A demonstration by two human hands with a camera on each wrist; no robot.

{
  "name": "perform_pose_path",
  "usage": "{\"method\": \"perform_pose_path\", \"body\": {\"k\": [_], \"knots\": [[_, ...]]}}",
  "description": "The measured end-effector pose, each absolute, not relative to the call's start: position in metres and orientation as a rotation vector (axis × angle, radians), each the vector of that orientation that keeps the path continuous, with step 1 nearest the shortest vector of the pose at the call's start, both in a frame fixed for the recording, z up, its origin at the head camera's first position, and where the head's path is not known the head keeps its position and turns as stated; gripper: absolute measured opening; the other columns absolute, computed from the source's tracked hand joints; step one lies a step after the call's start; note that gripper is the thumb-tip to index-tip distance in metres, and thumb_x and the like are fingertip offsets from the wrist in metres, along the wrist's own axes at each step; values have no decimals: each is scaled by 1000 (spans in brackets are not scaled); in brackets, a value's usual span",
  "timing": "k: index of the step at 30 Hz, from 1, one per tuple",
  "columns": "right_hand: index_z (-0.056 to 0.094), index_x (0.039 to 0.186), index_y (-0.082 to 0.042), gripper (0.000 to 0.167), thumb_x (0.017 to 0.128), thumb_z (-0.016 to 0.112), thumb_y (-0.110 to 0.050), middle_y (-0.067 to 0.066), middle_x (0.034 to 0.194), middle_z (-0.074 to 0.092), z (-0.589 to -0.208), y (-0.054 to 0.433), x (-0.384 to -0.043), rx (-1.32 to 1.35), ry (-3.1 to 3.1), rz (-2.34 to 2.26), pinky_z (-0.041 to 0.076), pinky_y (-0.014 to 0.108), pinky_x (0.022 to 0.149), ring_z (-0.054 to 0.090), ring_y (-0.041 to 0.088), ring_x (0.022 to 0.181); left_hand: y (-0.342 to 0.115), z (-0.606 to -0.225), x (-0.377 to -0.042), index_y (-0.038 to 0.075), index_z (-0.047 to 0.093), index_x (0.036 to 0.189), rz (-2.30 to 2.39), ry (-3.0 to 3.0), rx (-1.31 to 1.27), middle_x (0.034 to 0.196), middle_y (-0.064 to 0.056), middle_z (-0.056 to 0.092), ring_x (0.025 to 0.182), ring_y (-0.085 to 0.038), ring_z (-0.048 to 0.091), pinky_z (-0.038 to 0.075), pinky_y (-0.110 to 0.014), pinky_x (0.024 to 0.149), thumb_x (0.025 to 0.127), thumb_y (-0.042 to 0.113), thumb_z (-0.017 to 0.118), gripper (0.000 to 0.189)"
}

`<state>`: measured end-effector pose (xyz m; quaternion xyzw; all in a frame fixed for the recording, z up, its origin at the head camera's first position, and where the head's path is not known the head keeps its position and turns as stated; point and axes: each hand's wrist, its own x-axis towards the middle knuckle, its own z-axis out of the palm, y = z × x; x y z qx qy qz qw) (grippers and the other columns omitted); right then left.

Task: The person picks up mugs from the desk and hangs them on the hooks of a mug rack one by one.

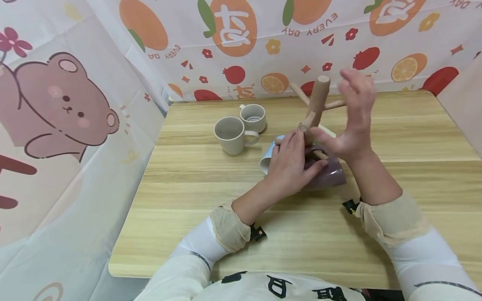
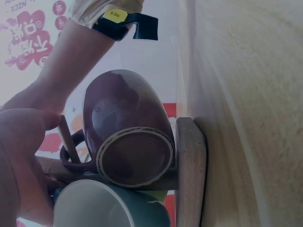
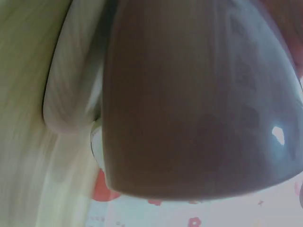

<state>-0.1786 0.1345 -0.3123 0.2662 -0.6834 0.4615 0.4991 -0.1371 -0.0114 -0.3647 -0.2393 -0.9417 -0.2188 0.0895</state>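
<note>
- The left hand [image 1: 288, 167] gripped the wooden mug stand [image 1: 318, 98] low on its post, fingers to one side and thumb to the other beside the purple mug [image 1: 329, 173], a hold that probably steadied the stand.
- The right hand [image 1: 352, 125] held nothing; its fingers were raised and slightly bent, the thumb spread wide near the post, its outline blurred.
- The purple mug lay sideways at the stand's near side, its handle looped around a peg [image 1: 319, 154], which seemed to be what kept it up.
- Just beside it, the blue mug [image 1: 269, 156] was tipped sideways, mouth outward; whether its handle sat on a peg could not be told.
- The flat base [image 2: 191, 175] rested on the table [image 1: 188, 179], giving the post its footing.
- Farther left, a grey mug [image 1: 231, 143] and a smaller grey cup [image 1: 253, 119] stood upright on their own bottoms.
</note>
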Motion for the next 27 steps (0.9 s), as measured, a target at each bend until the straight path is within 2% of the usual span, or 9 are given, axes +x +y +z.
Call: {"method": "perform_pose_path", "body": {"k": [2,5,10,11,14,17,18,21,27], "knots": [[58,129,-21,68,77,66,-63,18,133,54,-312,135,-177,701,-1726,909,11,56,117,40,37,131,-11,-365,-137,15,28,145,-656,-2806,-711,136,5,50,136,-14,33,37,-45,98,89,64,56,80],[62,129,-24,61,79,65,-59,18,123,60,-311,135,-173,718,-1836,700,2,63,115,40,38,133,-11,-365,-138,17,38,138,-655,-2816,-710,134,5,50,133,-13,35,39,-44,93,88,62,58,70],[63,133,-26,56,86,61,-57,25,106,62,-307,127,-164,623,-2035,487,-6,70,111,46,41,128,-10,-363,-138,16,31,148,-627,-2850,-692,144,4,44,135,-14,34,40,-46,93,88,66,56,82],[64,132,-25,54,88,61,-56,26,107,61,-307,125,-162,599,-2076,470,-4,71,111,47,42,125,-10,-363,-138,16,28,150,-614,-2854,-689,145,4,43,136,-14,33,41,-47,93,88,67,55,85],[68,123,-20,41,90,66,-44,29,109,58,-307,119,-159,555,-2158,504,20,70,106,47,44,113,-9,-363,-138,17,26,151,-585,-2870,-681,148,3,42,139,-14,31,41,-47,94,88,68,53,86],[71,108,-14,23,91,67,-29,29,106,57,-306,116,-159,518,-2202,528,45,63,79,46,43,101,-8,-364,-138,18,23,151,-585,-2872,-678,146,4,43,139,-13,31,40,-45,95,88,68,52,85],[70,103,-12,18,91,66,-24,29,104,57,-306,115,-159,513,-2206,532,48,59,68,46,42,98,-8,-363,-138,18,22,151,-587,-2870,-676,146,4,44,139,-13,31,40,-45,95,88,68,52,86],[66,93,-9,10,93,59,-16,27,101,57,-306,115,-162,494,-2215,504,49,54,50,44,39,91,-9,-364,-138,17,20,151,-593,-2855,-678,145,3,45,138,-13,32,40,-43,95,88,67,53,87],[61,92,-7,4,92,58,-9,27,101,55,-307,116,-164,513,-2223,504,45,49,49,41,38,88,-10,-363,-137,15,21,151,-583,-2835,-687,144,2,46,137,-14,33,40,-42,95,89,66,54,87]]}}
